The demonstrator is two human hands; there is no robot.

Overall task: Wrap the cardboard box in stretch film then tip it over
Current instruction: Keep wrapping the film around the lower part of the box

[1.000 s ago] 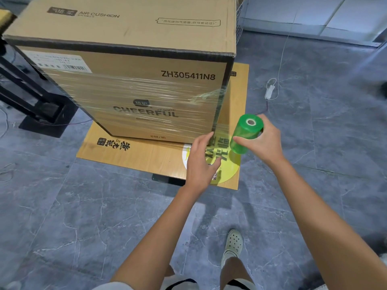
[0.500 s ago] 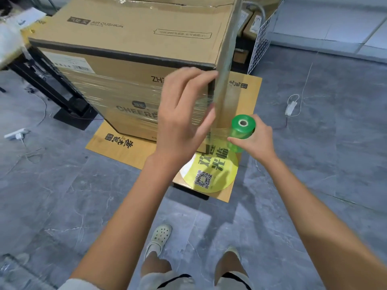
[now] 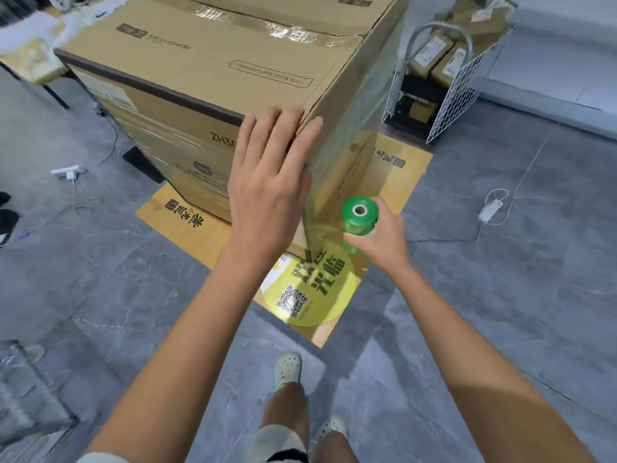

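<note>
L hand (image 3: 267, 182) now up on box (image 3: 233, 71) corner, R hand (image 3: 380, 242) gripping film roll (image 3: 359, 220).

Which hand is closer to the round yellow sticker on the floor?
The right hand. It holds the green film roll just above the yellow sticker. The left hand is higher up, pressed against the cardboard box corner.

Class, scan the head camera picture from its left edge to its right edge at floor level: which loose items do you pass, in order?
White power strip → left hand on the box corner → green film roll in the right hand → white adapter on its cord.
</note>
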